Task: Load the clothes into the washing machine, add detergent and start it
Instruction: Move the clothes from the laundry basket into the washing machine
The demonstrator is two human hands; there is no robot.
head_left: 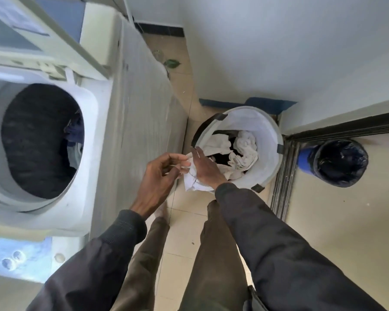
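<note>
White cloth [192, 184], blue bin [305, 159]

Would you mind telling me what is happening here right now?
A person is loading laundry. The left hand and right hand hold a crumpled white cloth over the round white laundry basket, which has more white items inside. The white top-loading washing machine stands open beside it, some dark clothing in the drum.

Left grip [160, 173] and right grip [203, 169] together hold one white cloth [192, 186].
</note>
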